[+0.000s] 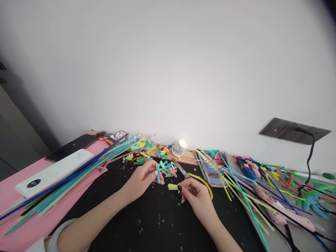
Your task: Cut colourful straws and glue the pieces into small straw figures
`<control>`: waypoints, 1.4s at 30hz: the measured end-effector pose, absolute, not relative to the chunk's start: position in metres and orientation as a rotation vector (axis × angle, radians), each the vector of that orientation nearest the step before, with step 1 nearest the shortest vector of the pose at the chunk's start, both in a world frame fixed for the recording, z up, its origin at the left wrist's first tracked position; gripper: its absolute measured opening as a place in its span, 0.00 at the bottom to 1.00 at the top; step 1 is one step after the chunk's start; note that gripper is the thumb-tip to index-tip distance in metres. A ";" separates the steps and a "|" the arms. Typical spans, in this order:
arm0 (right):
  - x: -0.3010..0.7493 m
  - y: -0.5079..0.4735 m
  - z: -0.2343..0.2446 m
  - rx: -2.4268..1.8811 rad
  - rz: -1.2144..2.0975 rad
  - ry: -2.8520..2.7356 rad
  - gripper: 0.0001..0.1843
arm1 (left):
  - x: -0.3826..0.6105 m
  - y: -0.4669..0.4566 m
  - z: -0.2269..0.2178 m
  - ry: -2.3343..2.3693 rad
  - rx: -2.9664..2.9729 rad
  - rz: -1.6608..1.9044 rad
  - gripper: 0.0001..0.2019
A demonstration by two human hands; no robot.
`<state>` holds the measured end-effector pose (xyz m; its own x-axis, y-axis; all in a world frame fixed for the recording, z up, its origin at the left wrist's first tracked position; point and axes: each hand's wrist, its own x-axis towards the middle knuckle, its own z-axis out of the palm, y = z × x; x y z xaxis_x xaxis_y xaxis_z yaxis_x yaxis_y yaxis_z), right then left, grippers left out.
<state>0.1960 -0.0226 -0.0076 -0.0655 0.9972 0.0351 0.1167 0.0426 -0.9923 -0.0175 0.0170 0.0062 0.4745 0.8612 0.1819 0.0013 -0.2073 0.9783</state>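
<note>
Short yellow pipe-cleaner piece (173,187) pinched level over black mat; blue piece (158,174) held upright.

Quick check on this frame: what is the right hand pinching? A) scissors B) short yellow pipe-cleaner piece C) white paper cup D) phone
B: the right hand pinches a short yellow pipe-cleaner piece at its fingertips, while the scissors, phone and white paper cup lie untouched farther back on the table.
</note>
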 end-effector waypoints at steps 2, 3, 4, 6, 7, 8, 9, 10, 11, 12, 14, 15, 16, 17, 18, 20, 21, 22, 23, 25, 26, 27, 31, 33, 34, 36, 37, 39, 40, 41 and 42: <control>0.195 -0.023 -0.007 -1.212 1.214 -1.364 0.08 | -0.014 0.014 0.005 0.725 1.580 0.881 0.05; 0.194 -0.023 -0.007 -1.204 1.240 -1.368 0.08 | -0.013 0.013 0.004 0.729 1.585 0.854 0.05; 0.193 -0.024 -0.007 -1.201 1.265 -1.373 0.07 | -0.011 0.013 0.004 0.741 1.596 0.824 0.05; 0.191 -0.025 -0.006 -1.211 1.309 -1.383 0.06 | -0.008 0.012 0.002 0.771 1.625 0.765 0.07; 0.190 -0.025 -0.006 -1.221 1.327 -1.392 0.06 | -0.007 0.012 0.002 0.785 1.641 0.738 0.08; 0.189 -0.026 -0.005 -1.232 1.340 -1.399 0.06 | -0.006 0.011 0.002 0.794 1.658 0.718 0.09; 0.189 -0.026 -0.005 -1.240 1.348 -1.404 0.06 | -0.005 0.011 0.002 0.798 1.676 0.701 0.10; 0.188 -0.026 -0.004 -1.247 1.352 -1.406 0.06 | -0.004 0.010 0.001 0.797 1.690 0.686 0.10; 0.188 -0.027 -0.004 -1.251 1.357 -1.406 0.06 | -0.003 0.009 0.001 0.794 1.701 0.675 0.10; 0.187 -0.027 -0.005 -1.253 1.361 -1.402 0.06 | -0.003 0.008 0.000 0.786 1.711 0.665 0.10; 0.187 -0.027 -0.006 -1.251 1.369 -1.381 0.06 | -0.002 0.008 -0.001 0.762 1.719 0.654 0.10; 0.187 -0.026 -0.007 -1.246 1.375 -1.367 0.07 | -0.002 0.007 -0.002 0.750 1.716 0.653 0.11; 0.187 -0.026 -0.008 -1.240 1.378 -1.348 0.07 | -0.002 0.007 -0.003 0.738 1.710 0.656 0.11; 0.187 -0.025 -0.009 -1.232 1.385 -1.329 0.08 | -0.001 0.008 -0.003 0.728 1.702 0.660 0.10; 0.187 -0.025 -0.010 -1.221 1.392 -1.310 0.10 | -0.001 0.008 -0.004 0.720 1.696 0.665 0.10; 0.187 -0.024 -0.011 -1.192 1.408 -1.275 0.12 | 0.000 0.008 -0.005 0.707 1.690 0.663 0.10; 0.188 -0.024 -0.012 -1.175 1.414 -1.258 0.13 | 0.000 0.008 -0.006 0.701 1.691 0.658 0.10; 0.188 -0.023 -0.012 -1.160 1.419 -1.244 0.15 | 0.000 0.008 -0.006 0.696 1.693 0.654 0.10; 0.188 -0.023 -0.012 -1.147 1.426 -1.231 0.15 | 0.000 0.008 -0.006 0.693 1.696 0.654 0.10; 0.189 -0.024 -0.012 -1.130 1.442 -1.212 0.17 | 0.000 0.007 -0.006 0.698 1.702 0.670 0.09; 0.189 -0.024 -0.012 -1.124 1.453 -1.205 0.17 | 0.000 0.007 -0.005 0.702 1.705 0.676 0.09; 0.189 -0.024 -0.011 -1.119 1.464 -1.199 0.17 | 0.001 0.007 -0.005 0.705 1.706 0.672 0.10; 0.188 -0.025 -0.009 -1.117 1.500 -1.173 0.19 | 0.001 0.005 -0.003 0.716 1.686 0.571 0.12; 0.188 -0.025 -0.009 -1.122 1.517 -1.159 0.21 | 0.002 0.005 -0.004 0.725 1.660 0.549 0.12; 0.188 -0.025 -0.009 -1.125 1.525 -1.155 0.21 | 0.002 0.005 -0.004 0.726 1.643 0.547 0.12; 0.188 -0.024 -0.010 -1.128 1.541 -1.157 0.22 | 0.003 0.005 -0.006 0.721 1.603 0.545 0.12; 0.189 -0.024 -0.010 -1.126 1.546 -1.162 0.22 | 0.003 0.005 -0.007 0.717 1.580 0.542 0.12; 0.189 -0.024 -0.011 -1.123 1.550 -1.175 0.21 | 0.004 0.004 -0.008 0.709 1.537 0.528 0.12; 0.189 -0.024 -0.011 -1.122 1.550 -1.178 0.21 | 0.004 0.004 -0.008 0.704 1.520 0.520 0.11; 0.189 -0.024 -0.011 -1.122 1.552 -1.180 0.21 | 0.004 0.003 -0.008 0.699 1.508 0.511 0.11; 0.188 -0.024 -0.011 -1.122 1.554 -1.181 0.21 | 0.003 0.003 -0.008 0.693 1.501 0.503 0.10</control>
<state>0.1885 -0.0243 -0.0105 -0.2251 0.9623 -0.1529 -0.1103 -0.1810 -0.9773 0.0033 0.0030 -0.0079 0.7157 0.6907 -0.1036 0.1157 0.0290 0.9929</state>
